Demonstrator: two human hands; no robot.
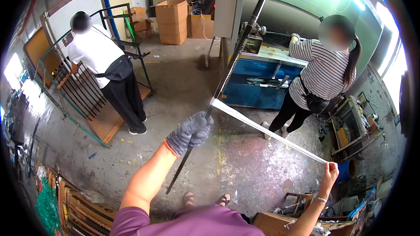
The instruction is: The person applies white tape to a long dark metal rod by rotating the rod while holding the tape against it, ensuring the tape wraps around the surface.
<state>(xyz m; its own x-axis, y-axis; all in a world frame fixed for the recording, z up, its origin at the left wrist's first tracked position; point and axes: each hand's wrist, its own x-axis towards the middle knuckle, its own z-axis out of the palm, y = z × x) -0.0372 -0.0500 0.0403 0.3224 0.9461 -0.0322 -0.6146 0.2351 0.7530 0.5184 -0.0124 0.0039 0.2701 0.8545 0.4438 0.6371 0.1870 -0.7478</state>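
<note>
My left hand (189,132), in a grey knit glove with an orange cuff, is closed around a long black tapered rod (231,66). The rod slants across the middle, its thicker end up and away, its thin end down near my feet. Just above the glove, a narrow white strip (271,130), like tape, meets the rod. It runs taut down to the right, where my bare right hand (331,172) pinches its other end. The right fingers are pressed together, and a bracelet shows at that wrist.
At left, a person in white leans over a green metal rack (70,116) of dark rods. A person in stripes stands at a blue-fronted machine bench (258,83) at right. Cardboard boxes (172,22) stand at the back; a wooden crate (72,205) is at lower left.
</note>
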